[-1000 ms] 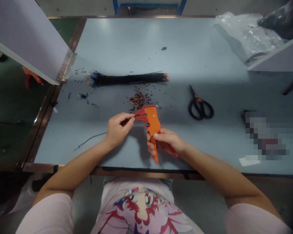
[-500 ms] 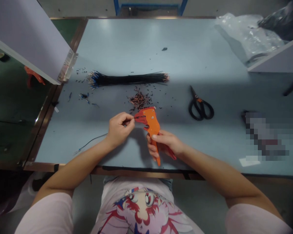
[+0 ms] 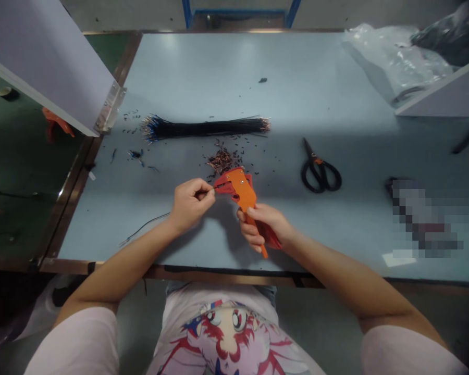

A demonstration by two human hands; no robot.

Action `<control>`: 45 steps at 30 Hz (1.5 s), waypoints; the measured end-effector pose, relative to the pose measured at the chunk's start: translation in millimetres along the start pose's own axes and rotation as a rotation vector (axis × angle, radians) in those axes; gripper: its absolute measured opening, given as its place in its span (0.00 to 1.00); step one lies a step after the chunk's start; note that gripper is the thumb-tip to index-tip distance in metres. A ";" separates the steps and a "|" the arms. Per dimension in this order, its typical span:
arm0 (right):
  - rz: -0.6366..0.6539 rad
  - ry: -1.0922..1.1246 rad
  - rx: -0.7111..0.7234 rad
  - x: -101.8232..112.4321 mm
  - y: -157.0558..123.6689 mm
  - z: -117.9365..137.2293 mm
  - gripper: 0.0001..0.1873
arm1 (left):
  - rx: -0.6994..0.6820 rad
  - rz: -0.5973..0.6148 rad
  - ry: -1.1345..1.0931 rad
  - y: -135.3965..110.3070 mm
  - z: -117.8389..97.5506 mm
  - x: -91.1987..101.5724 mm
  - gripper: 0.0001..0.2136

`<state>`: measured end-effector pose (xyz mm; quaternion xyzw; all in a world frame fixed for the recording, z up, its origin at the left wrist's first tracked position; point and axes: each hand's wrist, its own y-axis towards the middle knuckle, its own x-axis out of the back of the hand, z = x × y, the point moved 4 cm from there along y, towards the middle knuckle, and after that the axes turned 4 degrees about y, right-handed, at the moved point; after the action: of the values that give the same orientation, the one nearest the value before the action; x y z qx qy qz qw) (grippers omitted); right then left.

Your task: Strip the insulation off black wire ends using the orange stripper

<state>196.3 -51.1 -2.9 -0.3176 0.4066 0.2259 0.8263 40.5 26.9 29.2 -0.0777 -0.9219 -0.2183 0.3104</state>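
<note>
An orange wire stripper (image 3: 240,190) is held above the table (image 3: 281,67), clenched in my right hand (image 3: 263,224), with the fingers wrapped around its red handle. Its jaws point left, just in front of a small heap of copper-coloured wire offcuts (image 3: 221,160). My left hand (image 3: 190,204) pinches a thin black wire (image 3: 144,228) between thumb and fingertips, its tip sitting in the jaws, while the rest trails across the table toward the near edge. Farther back lies a long bundle of black wires (image 3: 205,127), blue-ended on one side and copper-ended on the other. Black-handled scissors (image 3: 320,176) lie well to the right.
</note>
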 end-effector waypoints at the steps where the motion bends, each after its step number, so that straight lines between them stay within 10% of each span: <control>1: -0.004 -0.001 -0.007 0.5 -0.2 0.6 0.14 | 0.005 0.007 -0.003 0.3 0.9 0.3 0.06; 10: -0.263 0.104 0.246 20.7 -22.0 69.8 0.08 | 0.090 -0.080 -0.094 13.3 20.5 17.6 0.05; 16: -0.215 -0.234 -0.039 14.6 -17.8 40.1 0.17 | 0.026 -0.114 -0.157 13.6 18.0 17.9 0.03; 29: -0.110 -0.098 0.015 11.2 -10.3 33.7 0.19 | -0.191 -0.180 -0.004 7.1 1.0 19.1 0.02; 45: 0.005 -0.024 -0.126 8.0 -1.9 8.4 0.15 | 0.145 -0.197 -0.201 11.6 27.8 14.3 0.02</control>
<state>206.4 -45.5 -4.8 -0.3652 0.3824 0.2570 0.8089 17.4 49.8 22.2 0.0143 -0.9649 -0.1719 0.1983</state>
